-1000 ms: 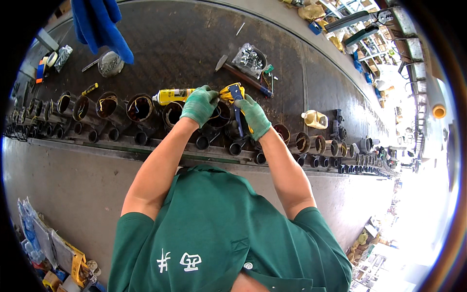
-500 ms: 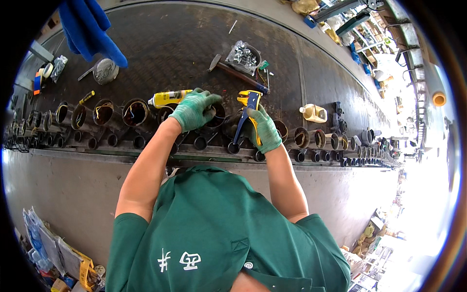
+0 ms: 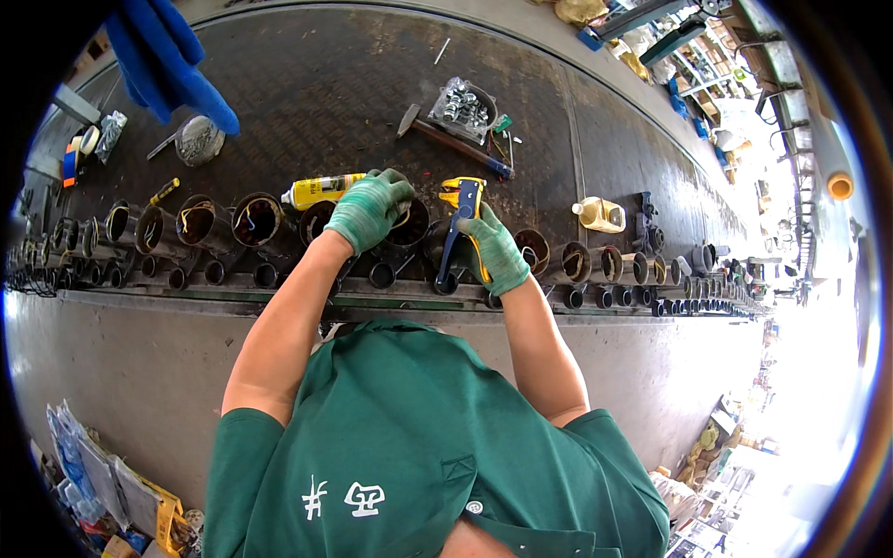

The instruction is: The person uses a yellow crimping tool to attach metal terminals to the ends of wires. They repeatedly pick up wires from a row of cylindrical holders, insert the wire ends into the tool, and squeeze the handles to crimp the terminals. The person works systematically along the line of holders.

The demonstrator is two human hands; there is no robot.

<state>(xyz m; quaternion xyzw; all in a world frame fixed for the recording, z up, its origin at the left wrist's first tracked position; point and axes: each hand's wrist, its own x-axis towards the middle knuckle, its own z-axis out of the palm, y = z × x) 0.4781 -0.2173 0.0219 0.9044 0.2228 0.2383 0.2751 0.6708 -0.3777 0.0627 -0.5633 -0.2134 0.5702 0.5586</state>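
Note:
My right hand [image 3: 500, 253], in a green glove, is closed around a yellow and dark blue wire stripper [image 3: 470, 214], whose yellow jaws point away from me. To its left, my gloved left hand [image 3: 367, 212] is above the mouth of a black metal tube [image 3: 407, 231]. Its fingers are curled together near a thin yellowish wire at the rim; whether they grip it is hidden. A yellow spray can [image 3: 321, 190] lies just behind my left wrist. More open tubes stand in the row, and one on the left [image 3: 259, 219] shows wires inside.
On the dark workbench [image 3: 307, 84] lie a hammer [image 3: 456, 144], a clear tray of metal fittings [image 3: 465, 107] and a yellow-handled screwdriver [image 3: 166, 192]. A bottle of pale liquid [image 3: 600, 215] stands to the right. A blue cloth [image 3: 167, 65] hangs at the upper left.
My right hand has moved slightly left with the wire stripper, bringing it closer to my left hand. The left fingers have drawn in tighter over the tube.

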